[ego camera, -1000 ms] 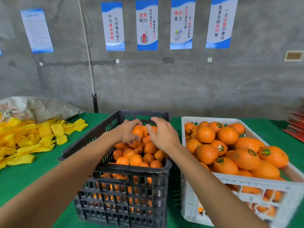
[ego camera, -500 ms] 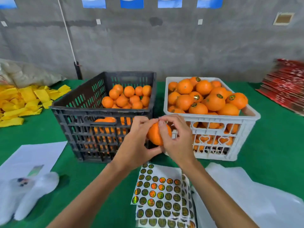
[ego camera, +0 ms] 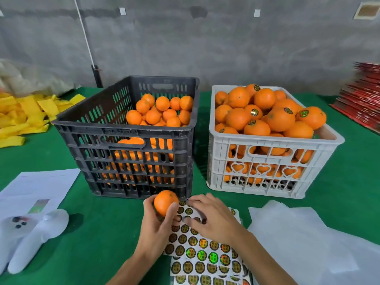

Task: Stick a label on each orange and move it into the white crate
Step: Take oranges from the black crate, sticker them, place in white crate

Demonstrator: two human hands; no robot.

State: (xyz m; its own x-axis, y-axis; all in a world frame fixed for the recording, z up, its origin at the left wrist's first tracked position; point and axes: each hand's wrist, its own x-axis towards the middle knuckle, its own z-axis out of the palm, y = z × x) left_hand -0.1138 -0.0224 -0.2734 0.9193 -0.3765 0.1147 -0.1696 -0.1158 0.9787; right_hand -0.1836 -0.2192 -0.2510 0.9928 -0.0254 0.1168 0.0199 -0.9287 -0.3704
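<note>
Here, low in the centre of the frame, a round unlabelled orange [ego camera: 165, 202] is held in the curled fingers of the left hand [ego camera: 157, 223], just above the green cloth-covered table [ego camera: 102, 233] and in front of the black slatted plastic crate [ego camera: 127, 138]. The right hand [ego camera: 213, 219] is laid over the white sheet of round holographic labels [ego camera: 203, 256], its fingertips bent down onto the upper rows; a label is probably being picked at, though whether one has been lifted cannot be told, since the fingertips are hidden by the hand itself.

The work appears well advanced but not finished. The white slatted plastic crate [ego camera: 273, 167], right of centre, is heaped above its rim with oranges, and dark round labels are seen on several of the top ones. The black crate to its left is roughly half full of bare oranges, piled toward its far end, so many are left to be labelled and moved. For the fruit in hand, a label is not yet stuck on, and the transfer into the white crate is still to be made.
</note>
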